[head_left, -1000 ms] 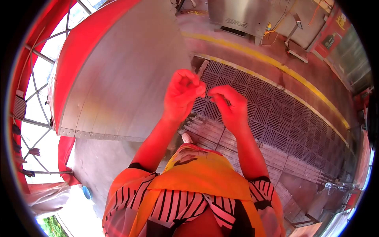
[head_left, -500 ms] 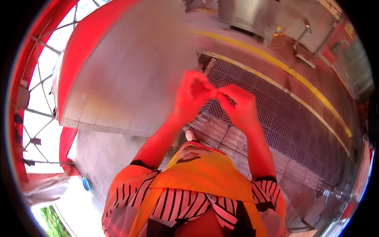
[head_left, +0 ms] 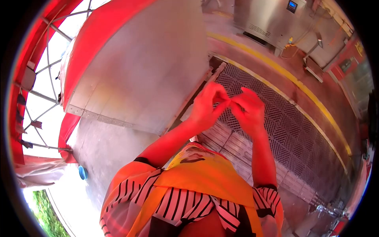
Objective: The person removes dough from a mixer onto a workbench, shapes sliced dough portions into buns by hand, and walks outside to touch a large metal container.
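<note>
My left hand (head_left: 208, 106) and my right hand (head_left: 249, 110) are raised in front of my chest, their fingertips meeting in a pinch. On each, thumb and forefinger press together; anything between them is too small to make out. Below them lies my orange apron (head_left: 205, 183), worn over a striped top. Behind the hands the floor carries a dark ribbed mat (head_left: 284, 122). To the left of my left hand rises a large metal panel (head_left: 138, 79) with a riveted lower edge, apart from the hand.
A steel machine (head_left: 260, 19) with a small blue display stands at the back. Along the floor runs a yellow line (head_left: 284, 73). Beyond it, a platform scale (head_left: 313, 70) sits near the wall. A blue bucket (head_left: 82, 172) rests on the floor at left, near red tent fabric (head_left: 68, 134).
Both hands, still pinched together, appear lower and further right. The background has also shifted rightward, and more of the steel machine shows.
</note>
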`<control>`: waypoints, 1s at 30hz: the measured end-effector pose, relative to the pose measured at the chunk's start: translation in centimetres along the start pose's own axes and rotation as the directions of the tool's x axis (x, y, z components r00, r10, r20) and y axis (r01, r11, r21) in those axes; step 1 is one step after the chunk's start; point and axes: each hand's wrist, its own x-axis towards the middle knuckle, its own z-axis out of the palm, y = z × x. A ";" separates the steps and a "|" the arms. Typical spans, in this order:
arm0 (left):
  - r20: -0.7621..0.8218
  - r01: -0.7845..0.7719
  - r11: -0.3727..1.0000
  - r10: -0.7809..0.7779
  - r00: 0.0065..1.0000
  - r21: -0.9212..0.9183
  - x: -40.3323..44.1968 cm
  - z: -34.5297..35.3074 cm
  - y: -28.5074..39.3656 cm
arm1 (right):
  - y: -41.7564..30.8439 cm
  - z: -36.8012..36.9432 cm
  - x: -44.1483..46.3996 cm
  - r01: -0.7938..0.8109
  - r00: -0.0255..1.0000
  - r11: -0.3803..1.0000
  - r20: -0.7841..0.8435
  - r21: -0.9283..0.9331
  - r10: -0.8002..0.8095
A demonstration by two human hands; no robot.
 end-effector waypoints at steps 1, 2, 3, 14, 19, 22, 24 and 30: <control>-0.024 -0.034 0.999 0.034 0.999 0.011 -0.1 0.1 -0.3 | 0.2 0.3 0.0 0.011 1.000 1.000 -0.020 -0.010 -0.011; -0.045 -0.067 0.998 0.068 0.997 0.020 -0.1 0.2 -0.6 | 0.3 0.6 0.0 0.019 0.999 1.000 -0.042 -0.023 -0.020; -0.046 -0.053 0.999 0.052 0.998 -0.005 -0.3 0.4 -0.8 | 0.5 0.8 -0.1 0.028 0.997 0.999 -0.065 -0.037 -0.030; 0.121 0.219 0.424 -0.247 0.962 -0.879 0.8 -1.2 -1.2 | 0.2 2.5 -1.6 -0.017 0.884 -0.518 0.255 0.855 0.392; 0.160 0.216 0.338 -0.186 0.969 -0.916 0.9 -0.9 -1.8 | -0.8 3.6 -2.2 0.124 0.883 -0.703 0.246 0.700 0.400; 0.157 0.202 0.334 -0.158 0.975 -0.921 1.1 -0.6 -1.7 | -1.1 3.9 -2.5 0.156 0.883 -0.724 0.233 0.672 0.407; 0.150 0.192 0.345 -0.143 0.978 -0.919 1.2 -0.4 -1.4 | -1.2 4.2 -2.6 0.174 0.877 -0.740 0.240 0.650 0.417; 0.134 0.168 0.375 -0.116 0.984 -0.911 1.3 0.1 -1.2 | -1.6 4.2 -2.6 0.214 0.865 -0.793 0.266 0.571 0.425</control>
